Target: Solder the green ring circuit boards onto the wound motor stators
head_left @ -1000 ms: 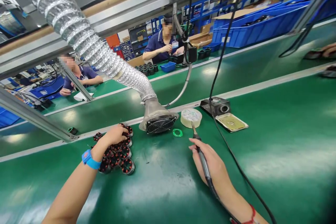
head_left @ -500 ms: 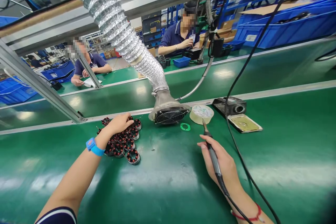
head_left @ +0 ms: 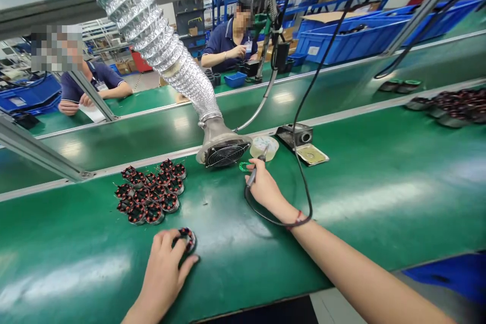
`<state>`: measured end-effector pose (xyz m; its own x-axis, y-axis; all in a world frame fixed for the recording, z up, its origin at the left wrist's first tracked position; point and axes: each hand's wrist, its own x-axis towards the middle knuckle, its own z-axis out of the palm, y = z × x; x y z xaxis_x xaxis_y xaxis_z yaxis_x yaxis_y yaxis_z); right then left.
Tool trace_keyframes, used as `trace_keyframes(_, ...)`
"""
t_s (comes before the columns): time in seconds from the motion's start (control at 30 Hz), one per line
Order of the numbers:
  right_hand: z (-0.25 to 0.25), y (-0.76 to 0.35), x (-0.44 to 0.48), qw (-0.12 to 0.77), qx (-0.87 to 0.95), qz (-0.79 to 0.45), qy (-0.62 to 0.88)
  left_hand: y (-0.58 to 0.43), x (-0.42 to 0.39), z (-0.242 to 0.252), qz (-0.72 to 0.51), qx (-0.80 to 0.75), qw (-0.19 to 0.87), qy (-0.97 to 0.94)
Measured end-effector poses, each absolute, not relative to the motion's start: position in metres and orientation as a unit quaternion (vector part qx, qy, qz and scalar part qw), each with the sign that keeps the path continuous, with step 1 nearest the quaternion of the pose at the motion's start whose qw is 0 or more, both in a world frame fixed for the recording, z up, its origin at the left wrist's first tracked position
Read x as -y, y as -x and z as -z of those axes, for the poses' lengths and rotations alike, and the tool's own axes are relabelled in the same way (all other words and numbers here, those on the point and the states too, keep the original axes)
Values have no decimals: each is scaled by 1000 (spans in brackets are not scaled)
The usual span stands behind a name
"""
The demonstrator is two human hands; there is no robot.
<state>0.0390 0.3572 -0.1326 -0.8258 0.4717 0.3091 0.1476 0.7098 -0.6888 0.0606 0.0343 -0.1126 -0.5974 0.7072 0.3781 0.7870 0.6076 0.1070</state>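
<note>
My left hand curls around a motor stator, a metal ring with red-orange windings, low at the bench's front. Its thumb lies along the near side. Behind it stands a cluster of similar stators. In my right hand is a soldering iron, its tip pointing away toward a pale round roll. The fingertips of that hand are at a thin green ring; whether they grip it I cannot tell. The iron's cord loops over the right wrist.
A fume extractor nozzle on a silver duct hangs behind the hands. The soldering iron holder with its yellow sponge stands right of the roll. More stators lie far right. Two people sit across the bench.
My left hand has come forward from the cluster and is now around a stator nearer the front. My right hand has moved with the soldering iron to the green ring. The view has shifted right.
</note>
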Motion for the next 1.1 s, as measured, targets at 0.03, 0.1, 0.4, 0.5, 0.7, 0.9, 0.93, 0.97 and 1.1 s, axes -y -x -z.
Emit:
trace_keyframes(0.03, 133, -34, -357, 236, 898, -328, 173, -62, -37, 111, 145, 868, 132, 456)
trace_keyframes(0.1, 134, -33, -353, 231, 906, -313, 168, -63, -41, 104, 160, 827, 102, 529)
trace_keyframes(0.4, 137, -90, -320, 207, 922, -304, 121, -42, -29, 112, 220, 899, 54, 375)
trace_keyframes(0.5, 137, -86, -315, 197, 927, -293, 127, -38, -42, 115, 249, 899, -56, 357)
trace_keyframes(0.7, 127, -85, -296, 147, 943, -297, 40, -25, -78, 105, 294, 880, -105, 359)
trace_keyframes(0.9, 122, -115, -286, 128, 930, -332, -90, -20, -93, 86, 305, 868, -146, 364)
trace_keyframes(0.93, 122, -120, -287, 141, 925, -340, -93, -20, -93, 83, 274, 870, -130, 389)
trace_keyframes(0.97, 122, -124, -288, 157, 920, -347, -94, -21, -93, 81, 234, 871, -107, 419)
trace_keyframes(1.1, 121, -139, -290, 214, 905, -354, -101, -23, -90, 80, 104, 854, -42, 508)
